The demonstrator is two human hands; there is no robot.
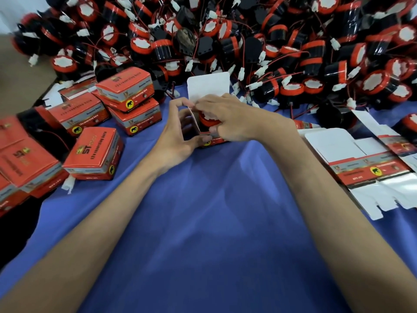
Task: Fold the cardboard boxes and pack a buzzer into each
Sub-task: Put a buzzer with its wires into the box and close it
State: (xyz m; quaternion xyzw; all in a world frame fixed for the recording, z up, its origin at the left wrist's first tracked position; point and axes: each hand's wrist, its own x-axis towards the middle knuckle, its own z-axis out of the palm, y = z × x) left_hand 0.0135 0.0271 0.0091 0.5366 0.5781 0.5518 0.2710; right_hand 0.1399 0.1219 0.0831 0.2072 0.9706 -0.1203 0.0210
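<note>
An open cardboard box (208, 86) stands on the blue cloth at the centre, its white lid flap upright at the back. Inside it sits a red and black buzzer (206, 119), partly hidden by fingers. My left hand (178, 132) grips the box's left side, thumb at the front and fingers at the top edge. My right hand (234, 118) reaches over the opening, its curled fingers pinching the buzzer's top and the box's rim.
A big heap of loose buzzers (248, 37) with wires fills the back. Several closed orange boxes (94, 150) are stacked on the left. Flat unfolded box blanks (361, 163) lie on the right. The blue cloth (214, 211) stretches toward me.
</note>
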